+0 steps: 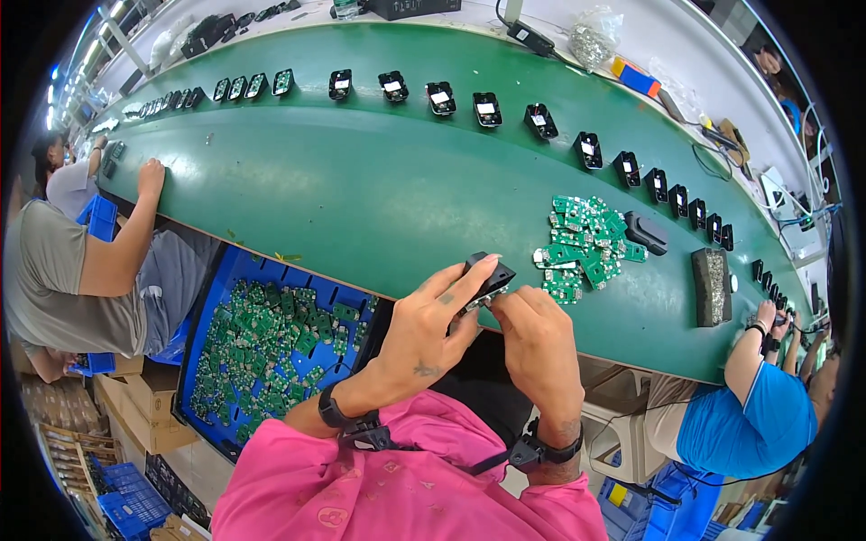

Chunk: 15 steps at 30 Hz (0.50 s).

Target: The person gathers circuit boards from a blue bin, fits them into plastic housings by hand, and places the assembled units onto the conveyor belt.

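Observation:
My left hand (422,329) is closed around a small black plastic housing (492,276), held tilted above the table's near edge. At the housing's lower side shows a small circuit board (485,299) with silvery parts. My right hand (541,347) has its fingers pinched together against that board, and its fingertips are partly hidden. Just beyond my right hand lies a loose pile of green circuit boards (586,239). A closed black housing (646,233) rests against the pile's right side.
A row of black housings (487,110) curves along the green table (361,180). A blue crate (216,397) of circuit boards stands at my left. Right of the pile is a dark block (712,288). Co-workers sit left (81,270) and right (744,415).

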Tool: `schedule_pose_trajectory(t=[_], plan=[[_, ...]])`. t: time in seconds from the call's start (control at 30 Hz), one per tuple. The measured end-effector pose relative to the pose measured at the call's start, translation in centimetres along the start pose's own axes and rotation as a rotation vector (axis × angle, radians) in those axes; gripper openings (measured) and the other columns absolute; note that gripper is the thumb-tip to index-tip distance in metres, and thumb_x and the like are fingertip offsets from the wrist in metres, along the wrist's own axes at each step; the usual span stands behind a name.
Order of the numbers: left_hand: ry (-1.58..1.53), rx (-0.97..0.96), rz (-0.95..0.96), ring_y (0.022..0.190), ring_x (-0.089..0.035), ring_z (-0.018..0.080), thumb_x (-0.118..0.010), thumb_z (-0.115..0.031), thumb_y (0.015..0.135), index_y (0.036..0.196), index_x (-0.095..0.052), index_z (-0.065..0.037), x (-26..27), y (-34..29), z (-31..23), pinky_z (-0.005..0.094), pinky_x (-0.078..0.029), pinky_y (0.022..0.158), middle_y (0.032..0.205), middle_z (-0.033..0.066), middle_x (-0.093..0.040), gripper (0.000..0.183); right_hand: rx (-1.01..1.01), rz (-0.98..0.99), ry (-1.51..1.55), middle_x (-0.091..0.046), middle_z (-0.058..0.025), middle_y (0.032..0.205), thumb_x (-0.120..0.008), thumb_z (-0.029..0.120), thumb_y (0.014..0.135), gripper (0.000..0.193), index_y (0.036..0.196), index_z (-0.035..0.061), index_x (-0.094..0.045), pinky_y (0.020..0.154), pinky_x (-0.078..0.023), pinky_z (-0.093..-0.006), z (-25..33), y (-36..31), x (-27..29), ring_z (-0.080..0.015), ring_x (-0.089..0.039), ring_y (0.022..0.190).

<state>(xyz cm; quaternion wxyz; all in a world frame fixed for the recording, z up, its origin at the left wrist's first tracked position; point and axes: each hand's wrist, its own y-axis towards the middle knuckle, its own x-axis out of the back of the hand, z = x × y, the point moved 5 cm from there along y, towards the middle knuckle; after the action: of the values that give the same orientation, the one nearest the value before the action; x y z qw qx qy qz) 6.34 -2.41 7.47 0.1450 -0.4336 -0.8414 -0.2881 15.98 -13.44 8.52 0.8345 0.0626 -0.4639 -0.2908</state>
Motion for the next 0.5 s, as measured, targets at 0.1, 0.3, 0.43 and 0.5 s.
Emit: schedule_pose_trajectory(t=[0.1, 0.3, 0.43, 0.5], plan=[[-0.066, 0.054, 0.024, 0.094, -0.069, 0.0208, -0.062, 0.009, 0.085, 0.141, -0.056, -0.008, -0.2, 0.2, 0.2, 0.0303, -0.062, 0.079, 0.127, 0.0183, -0.062, 0.059, 0.010, -0.001, 0.031, -0.058, -0.0144, 0.080, -0.063, -0.001, 0.087, 0.006, 0.092, 0.0002, -0.064, 0.066, -0.046, -0.0443, -0.2, 0.2, 0.3, -0.0346, -0.059, 0.077], [-0.161, 0.027, 0.019, 0.078, -0.066, 0.0316, -0.064, 0.005, 0.082, 0.143, -0.053, -0.011, -0.3, 0.4, 0.3, 0.0375, -0.056, 0.069, 0.117, 0.0207, -0.063, 0.063, -0.014, -0.018, 0.066, -0.059, -0.0148, 0.078, -0.063, 0.002, 0.089, 0.002, 0.089, -0.0004, -0.064, 0.066, -0.046, -0.0438, -0.3, 0.2, 0.7, -0.0357, -0.059, 0.074], [0.046, -0.090, 0.017, 0.079, -0.067, 0.0363, -0.064, 0.003, 0.082, 0.143, -0.053, -0.015, -0.2, 0.3, -0.5, 0.0417, -0.057, 0.068, 0.118, 0.0203, -0.063, 0.064, -0.015, 0.002, 0.063, -0.060, -0.0154, 0.079, -0.064, 0.003, 0.089, 0.004, 0.088, -0.0005, -0.063, 0.065, -0.046, -0.0438, -0.3, 0.1, 0.7, -0.0361, -0.060, 0.075], [0.099, -0.118, 0.032, 0.080, -0.067, 0.0379, -0.064, 0.002, 0.082, 0.144, -0.053, -0.016, -0.2, 0.3, -0.8, 0.0430, -0.057, 0.068, 0.118, 0.0201, -0.063, 0.065, -0.013, 0.012, 0.071, -0.060, -0.0159, 0.079, -0.063, 0.003, 0.089, 0.004, 0.088, -0.0007, -0.063, 0.066, -0.046, -0.0440, -0.3, 0.2, 0.7, -0.0366, -0.060, 0.075]])
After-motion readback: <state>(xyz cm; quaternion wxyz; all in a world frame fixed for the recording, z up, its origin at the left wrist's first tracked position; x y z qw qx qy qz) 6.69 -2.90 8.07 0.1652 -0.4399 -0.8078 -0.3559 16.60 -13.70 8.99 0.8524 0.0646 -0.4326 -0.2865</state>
